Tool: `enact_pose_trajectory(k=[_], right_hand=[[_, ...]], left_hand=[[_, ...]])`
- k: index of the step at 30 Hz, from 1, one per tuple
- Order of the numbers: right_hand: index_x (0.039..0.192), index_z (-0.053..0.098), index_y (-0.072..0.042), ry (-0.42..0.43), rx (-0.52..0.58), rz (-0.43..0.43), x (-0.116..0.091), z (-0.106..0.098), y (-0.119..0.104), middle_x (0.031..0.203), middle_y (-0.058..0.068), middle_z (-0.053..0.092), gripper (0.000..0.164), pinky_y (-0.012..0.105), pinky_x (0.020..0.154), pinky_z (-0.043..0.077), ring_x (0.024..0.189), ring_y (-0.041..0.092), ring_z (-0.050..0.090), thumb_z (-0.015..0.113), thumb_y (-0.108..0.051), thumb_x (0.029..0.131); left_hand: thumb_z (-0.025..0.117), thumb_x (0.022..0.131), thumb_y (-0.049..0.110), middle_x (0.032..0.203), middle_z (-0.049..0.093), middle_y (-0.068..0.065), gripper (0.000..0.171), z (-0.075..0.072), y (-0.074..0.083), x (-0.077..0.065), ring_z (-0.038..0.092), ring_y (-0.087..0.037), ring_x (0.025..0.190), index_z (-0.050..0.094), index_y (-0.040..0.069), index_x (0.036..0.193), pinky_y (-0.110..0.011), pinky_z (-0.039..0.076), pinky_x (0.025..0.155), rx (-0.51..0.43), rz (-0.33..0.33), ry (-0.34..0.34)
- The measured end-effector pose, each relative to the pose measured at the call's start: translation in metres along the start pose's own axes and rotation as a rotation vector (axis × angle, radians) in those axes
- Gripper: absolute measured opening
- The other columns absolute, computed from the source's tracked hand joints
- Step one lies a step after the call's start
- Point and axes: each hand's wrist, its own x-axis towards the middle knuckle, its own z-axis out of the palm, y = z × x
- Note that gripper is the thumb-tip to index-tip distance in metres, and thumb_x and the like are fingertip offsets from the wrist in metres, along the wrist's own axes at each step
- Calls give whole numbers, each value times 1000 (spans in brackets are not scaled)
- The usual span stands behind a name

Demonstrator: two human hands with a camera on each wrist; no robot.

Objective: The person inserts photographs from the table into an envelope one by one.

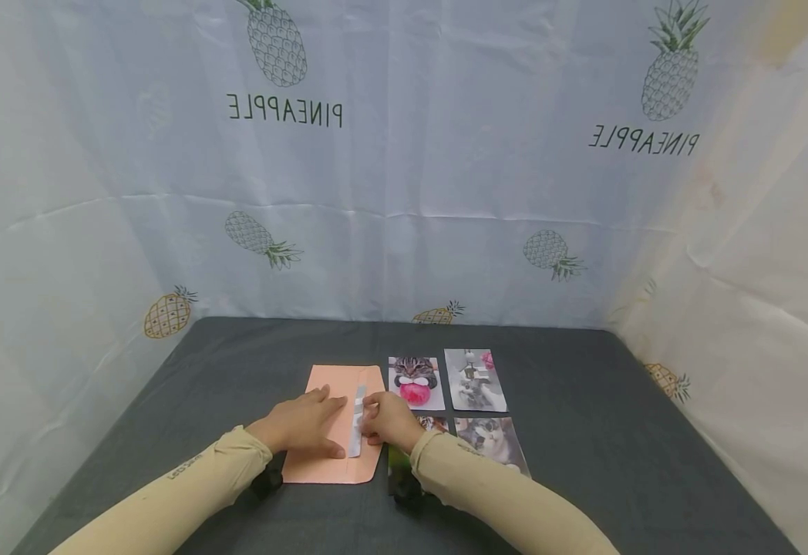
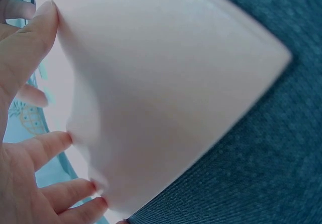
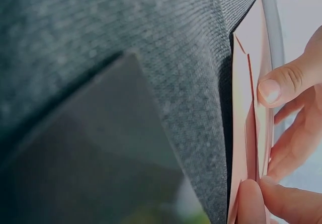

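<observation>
Pressing one envelope (image 1: 340, 428): left fingers (image 2: 50, 148) spread | right fingers (image 3: 251, 204) pinching one card (image 1: 356, 424) at its opening | four loose cards (image 1: 475, 378) beside

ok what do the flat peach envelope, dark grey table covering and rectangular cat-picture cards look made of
Flat peach envelope: likely matte paper, given its thin, creased edges.
Dark grey table covering: apparently matte fabric, ribbed up close.
Rectangular cat-picture cards: perhaps photo paper or card, thin and smooth; coating unclear.
</observation>
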Motion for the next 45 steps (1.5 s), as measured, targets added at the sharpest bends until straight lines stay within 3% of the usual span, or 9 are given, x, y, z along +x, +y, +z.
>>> enact_pose_trajectory(k=[24,34,45], right_hand=[[115,56,3,-19,-51,19,3,5,-2,66,7,62,44,27,48,54,49,10,58,75,10,76],[115,56,6,-41,0,16,1,4,-1,69,7,61,44,29,51,55,53,13,60,74,12,76],[116,59,7,-79,145,-37,-3,-9,2,79,12,60,38,36,61,58,63,18,64,67,12,79]], left_hand=[[77,69,62,151,36,-23,94,1,-1,2,40,-40,136,47,15,144,-61,42,96,-3,-25,-10],[77,69,61,151,36,-23,92,0,-1,1,40,-40,136,47,15,144,-61,41,97,-10,-26,-6],[77,70,60,151,36,-24,91,-1,0,0,40,-40,136,47,15,144,-62,42,94,-13,-14,1]])
